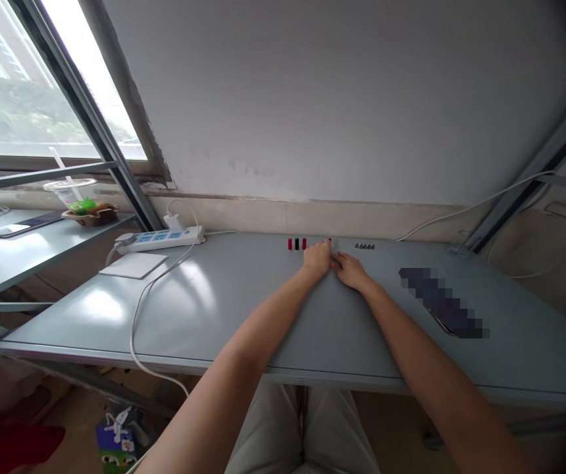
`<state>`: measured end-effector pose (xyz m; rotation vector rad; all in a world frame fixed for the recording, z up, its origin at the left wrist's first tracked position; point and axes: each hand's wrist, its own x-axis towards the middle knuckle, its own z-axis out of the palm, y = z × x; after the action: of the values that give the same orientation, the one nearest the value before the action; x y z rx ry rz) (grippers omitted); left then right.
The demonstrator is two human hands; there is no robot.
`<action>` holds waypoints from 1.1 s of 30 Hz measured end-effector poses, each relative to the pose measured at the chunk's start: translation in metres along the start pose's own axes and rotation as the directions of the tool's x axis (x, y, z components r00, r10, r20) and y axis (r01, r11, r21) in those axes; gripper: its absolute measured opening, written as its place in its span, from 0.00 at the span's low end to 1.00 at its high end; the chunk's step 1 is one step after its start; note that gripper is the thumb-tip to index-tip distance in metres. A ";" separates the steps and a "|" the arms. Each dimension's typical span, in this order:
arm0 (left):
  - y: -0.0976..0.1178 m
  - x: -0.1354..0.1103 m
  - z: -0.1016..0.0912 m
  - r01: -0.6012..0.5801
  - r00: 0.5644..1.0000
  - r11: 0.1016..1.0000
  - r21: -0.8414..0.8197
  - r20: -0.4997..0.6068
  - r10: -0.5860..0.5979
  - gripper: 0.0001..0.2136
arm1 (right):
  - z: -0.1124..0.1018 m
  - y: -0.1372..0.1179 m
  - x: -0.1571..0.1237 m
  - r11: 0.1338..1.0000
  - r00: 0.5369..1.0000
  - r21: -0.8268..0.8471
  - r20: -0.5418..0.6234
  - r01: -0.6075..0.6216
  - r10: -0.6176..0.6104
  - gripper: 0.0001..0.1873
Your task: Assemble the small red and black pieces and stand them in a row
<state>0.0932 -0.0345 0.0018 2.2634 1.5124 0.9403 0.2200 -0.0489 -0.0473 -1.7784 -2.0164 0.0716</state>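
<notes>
My left hand [317, 258] rests on the far part of the grey table [203, 316], its fingertips reaching a small pale object [334, 245]. Whether it grips that object is hard to tell at this size. My right hand [349, 271] lies next to it on the tabletop, fingers pointing toward my left hand, with nothing visible in it. Just left of my hands stand several small red and black cylinders [296, 244]. To the right, a short row of small dark screws [364, 246] lies near the table's far edge.
A white power strip [161, 239] with blue sockets and a white cable [147, 309] lies at the table's left. A white square pad [133, 265] sits beside it. A pixelated dark object [441, 303] lies to the right. A side shelf [16, 250] holds a plastic cup [70, 194].
</notes>
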 end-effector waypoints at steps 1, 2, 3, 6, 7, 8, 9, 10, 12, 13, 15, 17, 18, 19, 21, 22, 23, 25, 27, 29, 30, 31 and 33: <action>0.000 0.000 -0.001 0.011 1.000 1.000 0.020 0.007 -0.011 0.08 | -0.001 -0.001 0.000 1.000 1.000 -0.009 0.020 -0.010 0.011 0.23; -0.001 -0.001 -0.004 0.022 0.999 0.999 0.048 0.023 -0.023 0.08 | -0.003 -0.003 0.000 1.000 0.999 -0.020 0.042 -0.020 0.021 0.24; -0.002 -0.002 -0.006 0.031 0.999 0.996 0.081 0.041 -0.035 0.09 | -0.004 -0.004 0.000 0.999 0.997 -0.030 0.067 -0.030 0.032 0.24; -0.006 -0.006 -0.016 0.066 0.996 0.990 0.125 0.045 -0.072 0.09 | -0.008 -0.008 0.000 0.997 0.990 -0.056 0.124 -0.058 0.065 0.26; -0.008 -0.008 -0.020 0.079 0.996 0.991 0.108 0.026 -0.083 0.09 | -0.008 -0.009 0.001 0.996 0.988 -0.062 0.135 -0.066 0.074 0.27; -0.011 -0.010 -0.023 0.096 0.995 0.993 0.072 0.004 -0.097 0.08 | -0.009 -0.010 0.001 0.995 0.986 -0.066 0.143 -0.073 0.082 0.27; -0.013 -0.013 -0.026 0.116 0.993 0.993 0.020 -0.016 -0.115 0.07 | -0.009 -0.011 0.001 0.994 0.985 -0.070 0.147 -0.079 0.089 0.27; -0.016 -0.015 -0.028 0.136 0.990 0.990 -0.046 -0.034 -0.138 0.06 | -0.010 -0.012 0.001 0.994 0.984 -0.072 0.150 -0.084 0.094 0.27; -0.021 -0.021 -0.029 0.176 0.980 0.965 -0.194 -0.061 -0.190 0.04 | -0.010 -0.014 0.002 0.993 0.983 -0.074 0.150 -0.097 0.107 0.28; -0.024 -0.024 -0.029 0.191 0.974 0.945 -0.264 -0.069 -0.216 0.03 | -0.010 -0.015 0.002 0.992 0.983 -0.075 0.148 -0.101 0.112 0.28; -0.029 -0.029 -0.026 0.210 0.962 0.903 -0.375 -0.084 -0.259 0.04 | -0.010 -0.016 0.003 0.991 0.983 -0.075 0.143 -0.108 0.118 0.28; -0.031 -0.034 -0.024 0.216 0.957 0.872 -0.438 -0.084 -0.279 0.04 | -0.010 -0.016 0.004 0.991 0.984 -0.072 0.134 -0.110 0.118 0.28; -0.032 -0.035 -0.024 0.213 0.954 0.863 -0.459 -0.091 -0.284 0.04 | -0.009 -0.016 0.004 0.992 0.985 -0.069 0.127 -0.108 0.116 0.28; -0.032 -0.037 -0.024 0.209 0.953 0.855 -0.475 -0.096 -0.287 0.04 | -0.008 -0.015 0.004 0.992 0.986 -0.067 0.118 -0.107 0.114 0.27; -0.030 -0.038 -0.026 0.203 0.953 0.844 -0.497 -0.099 -0.287 0.04 | -0.007 -0.014 0.003 0.994 0.991 -0.060 0.092 -0.093 0.098 0.27; -0.030 -0.039 -0.027 0.202 0.953 0.838 -0.507 -0.094 -0.287 0.04 | -0.007 -0.014 0.002 0.995 0.994 -0.055 0.076 -0.079 0.083 0.26; -0.029 -0.039 -0.028 0.203 0.954 0.833 -0.515 -0.088 -0.287 0.04 | -0.007 -0.014 0.001 0.997 0.996 -0.048 0.058 -0.062 0.064 0.25; -0.030 -0.039 -0.029 0.202 0.954 0.826 -0.527 -0.084 -0.286 0.04 | -0.007 -0.015 -0.002 0.999 1.000 -0.026 0.012 -0.023 0.023 0.22; -0.032 -0.039 -0.030 0.198 0.954 0.821 -0.536 -0.086 -0.286 0.04 | -0.010 -0.018 -0.005 1.000 0.998 0.009 -0.059 0.009 -0.009 0.18; -0.034 -0.038 -0.029 0.199 0.953 0.817 -0.541 -0.088 -0.291 0.04 | -0.015 -0.021 -0.007 0.998 0.988 0.058 -0.153 0.029 -0.020 0.14; -0.034 -0.038 -0.029 0.203 0.951 0.814 -0.544 -0.088 -0.295 0.04 | -0.017 -0.023 -0.007 0.995 0.979 0.091 -0.201 0.038 -0.019 0.12; -0.035 -0.038 -0.028 0.207 0.950 0.812 -0.546 -0.085 -0.300 0.04 | -0.019 -0.024 -0.007 0.991 0.969 0.129 -0.245 0.047 -0.014 0.10; -0.035 -0.038 -0.028 0.219 0.948 0.804 -0.552 -0.075 -0.310 0.04 | -0.022 -0.026 -0.006 0.976 0.951 0.212 -0.310 0.056 0.013 0.08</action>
<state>0.0405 -0.0575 -0.0098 1.5633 1.3543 1.2907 0.2045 -0.0646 -0.0211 -1.5237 -1.7309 0.0056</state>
